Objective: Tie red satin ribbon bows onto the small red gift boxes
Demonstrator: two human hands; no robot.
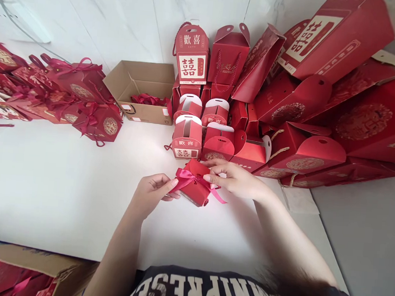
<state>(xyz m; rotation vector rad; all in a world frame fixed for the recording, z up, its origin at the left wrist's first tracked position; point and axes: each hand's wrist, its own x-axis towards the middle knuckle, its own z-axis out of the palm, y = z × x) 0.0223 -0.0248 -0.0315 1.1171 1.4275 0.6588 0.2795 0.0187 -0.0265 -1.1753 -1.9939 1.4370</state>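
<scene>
A small red gift box (194,193) lies tilted over the white table, between my two hands. Tied across its top is a pink ribbon bow (189,176), one tail hanging to the lower right. My left hand (154,191) pinches the bow's left side between thumb and fingers. On the other side, my right hand (232,179) has its thumb and fingertips closed on the ribbon near the box's right edge. The exact spot under the right fingertips is partly hidden.
Stacked red gift boxes (187,136) stand just beyond my hands and continue along the right. An open cardboard box (145,113) with red ribbon inside sits behind. Ribboned boxes (97,123) fill the back left of the white table (62,192). A carton (37,259) holding red boxes is at lower left.
</scene>
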